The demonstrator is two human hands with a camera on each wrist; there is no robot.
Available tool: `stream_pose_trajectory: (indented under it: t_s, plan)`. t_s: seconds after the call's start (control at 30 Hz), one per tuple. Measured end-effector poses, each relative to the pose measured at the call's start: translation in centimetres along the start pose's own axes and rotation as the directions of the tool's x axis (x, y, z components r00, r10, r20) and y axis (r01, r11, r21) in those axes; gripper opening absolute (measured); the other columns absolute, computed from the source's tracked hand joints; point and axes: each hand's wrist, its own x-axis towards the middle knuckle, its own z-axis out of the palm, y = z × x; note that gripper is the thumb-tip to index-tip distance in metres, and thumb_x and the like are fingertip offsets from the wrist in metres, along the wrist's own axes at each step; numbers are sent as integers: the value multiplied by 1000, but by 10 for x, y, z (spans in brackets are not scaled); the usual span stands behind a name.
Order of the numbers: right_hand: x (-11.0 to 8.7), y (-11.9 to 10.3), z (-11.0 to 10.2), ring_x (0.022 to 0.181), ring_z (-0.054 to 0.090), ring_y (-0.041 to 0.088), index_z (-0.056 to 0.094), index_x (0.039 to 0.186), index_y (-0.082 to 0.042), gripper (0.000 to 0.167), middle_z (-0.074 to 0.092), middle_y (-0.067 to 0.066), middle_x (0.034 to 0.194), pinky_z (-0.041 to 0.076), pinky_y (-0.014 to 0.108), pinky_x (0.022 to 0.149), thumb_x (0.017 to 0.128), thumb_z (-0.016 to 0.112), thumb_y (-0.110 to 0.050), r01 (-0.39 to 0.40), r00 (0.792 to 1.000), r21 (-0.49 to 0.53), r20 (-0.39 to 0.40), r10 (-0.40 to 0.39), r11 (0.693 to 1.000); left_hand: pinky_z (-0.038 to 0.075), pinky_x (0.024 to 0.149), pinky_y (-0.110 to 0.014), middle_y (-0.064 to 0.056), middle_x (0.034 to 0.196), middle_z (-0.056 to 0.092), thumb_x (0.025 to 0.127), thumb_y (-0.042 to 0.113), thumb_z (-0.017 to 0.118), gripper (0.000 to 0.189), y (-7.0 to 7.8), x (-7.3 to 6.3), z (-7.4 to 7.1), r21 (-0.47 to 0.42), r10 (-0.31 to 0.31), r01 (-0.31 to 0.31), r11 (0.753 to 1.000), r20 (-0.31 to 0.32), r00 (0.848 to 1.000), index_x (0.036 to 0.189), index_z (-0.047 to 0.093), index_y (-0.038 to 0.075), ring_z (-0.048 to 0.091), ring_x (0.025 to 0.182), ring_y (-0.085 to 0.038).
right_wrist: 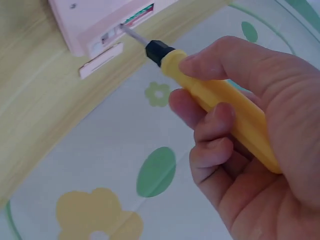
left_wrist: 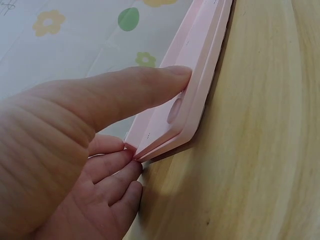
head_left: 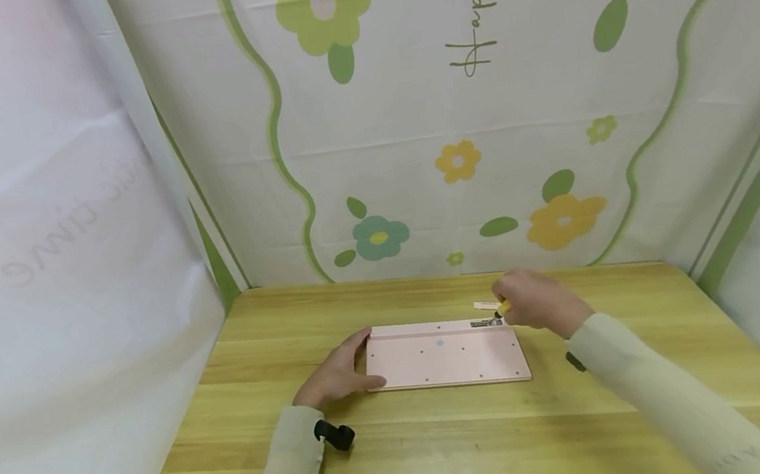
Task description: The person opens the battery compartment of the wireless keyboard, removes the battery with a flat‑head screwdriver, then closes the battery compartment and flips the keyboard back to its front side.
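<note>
Screwdriver [right_wrist: 241,111] in the curled fingers of my right hand [head_left: 541,303], tip at the slot [head_left: 481,323] of the pink panel [head_left: 446,362]; my left hand [head_left: 336,376] pinches the panel's left end on the wooden table [head_left: 457,459].

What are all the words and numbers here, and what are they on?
"Happy", on the back curtain (turned sideways).
"time", on the left curtain: faint, backwards; the word beside it is unclear.
Right sleeve: faint marks, too blurred to read.
Pink board: nothing readable.
No readable numbers anywhere.

The panel [head_left: 443,365] is pink, its slot [right_wrist: 141,14] seemingly part green, the screwdriver [right_wrist: 245,120] yellow, the cloth [head_left: 397,103] flower-printed.
</note>
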Motion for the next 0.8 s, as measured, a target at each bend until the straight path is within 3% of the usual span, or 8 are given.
stream_pose_trajectory:
  t_s: [0.17,0.3,0.47,0.6,0.67,0.8]
  plan:
    - [7,-9,-2,60,31,11,46,70,-14,41,29,-5,67,27,24,55,79,82,3,-35,998,-29,56,37,999,26,132,-57,-13,175,27,88,29,89,104,0,0,0,3,7,-7,1000,7,1000,169,25,9,24,163,-36]
    - [8,-2,-1,62,33,12,47,70,-13,37,33,-3,68,28,26,56,81,79,3,-71,995,13,75,70,997,26,132,-56,-14,175,27,88,27,89,104,0,0,0,-23,6,-6,1000,1,1000,168,26,8,24,163,-36]
    - [3,24,-1,68,46,15,58,72,-9,22,52,0,74,40,29,62,82,74,1,-64,997,119,38,60,991,26,132,-56,-15,174,28,87,26,89,103,0,0,-1,-33,11,-11,999,-10,1000,168,27,7,25,163,-37]
    - [-3,48,-1,81,59,16,73,80,-10,9,70,2,86,54,35,75,86,78,-7,-54,998,199,23,51,978,26,132,-56,-14,174,29,87,25,89,102,1,-1,-1,-30,2,-3,1000,-10,1000,168,28,8,25,163,-37]
    - [-6,59,1,83,60,16,77,82,-11,7,73,1,88,55,35,77,88,79,-10,-63,998,241,26,58,968,26,132,-57,-14,174,30,87,25,90,102,2,-2,0,-38,-7,7,999,-15,1000,167,29,9,26,163,-36]
    - [-11,75,6,76,57,13,79,81,-12,8,75,0,84,50,28,70,89,79,-11,-75,997,319,25,71,945,26,132,-57,-13,174,30,86,26,90,102,2,-2,1,-53,-21,20,998,-21,1000,167,30,10,26,163,-36]
